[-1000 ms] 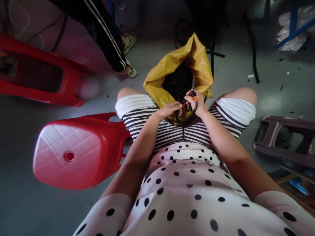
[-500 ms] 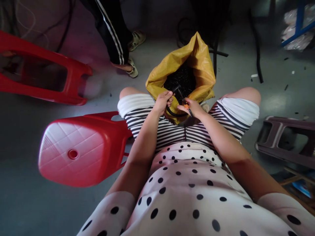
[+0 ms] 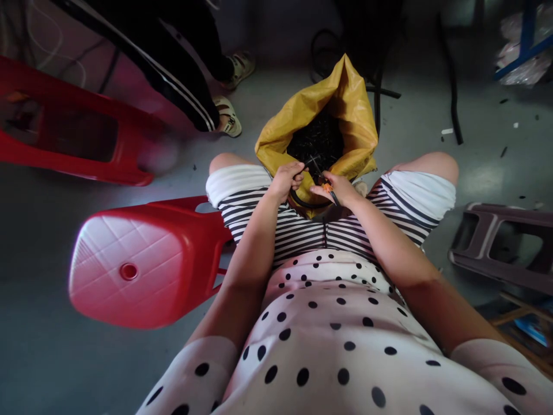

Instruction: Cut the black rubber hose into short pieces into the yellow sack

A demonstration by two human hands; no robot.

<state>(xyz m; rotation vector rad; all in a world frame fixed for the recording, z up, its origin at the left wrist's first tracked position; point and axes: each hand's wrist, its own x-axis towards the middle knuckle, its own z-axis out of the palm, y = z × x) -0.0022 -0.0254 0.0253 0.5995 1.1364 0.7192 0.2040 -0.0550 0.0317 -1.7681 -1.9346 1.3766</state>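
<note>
I have the left hand [image 3: 287, 182] closed in a pinch above the near edge of the yellow sack [image 3: 276, 131], its fingertips gripping a thin black cord [image 3: 303, 203] whose slack bends along that edge toward the right hand. The right hand [image 3: 341, 189] is partly curled around the scissors [image 3: 327, 187], thumb stretched out toward the left. The blades point over the sack's mouth, just beside the pinched end; at this size I can't tell whether they are parted or touching the cord.

What looks done sits inside the rim: a dark heap of short black pieces [image 3: 317, 137], enough for me to judge the cutting well under way. How deep they go, I can't make out from here. What looks left in hand is the slack loop at the near edge, apparently uncut, though I can't see its whole length. Well beyond the sack's right edge, a longer black strip [image 3: 451, 95] lies in one piece on the floor [image 3: 415, 121]; whether it belongs to this work, I can't say.
</note>
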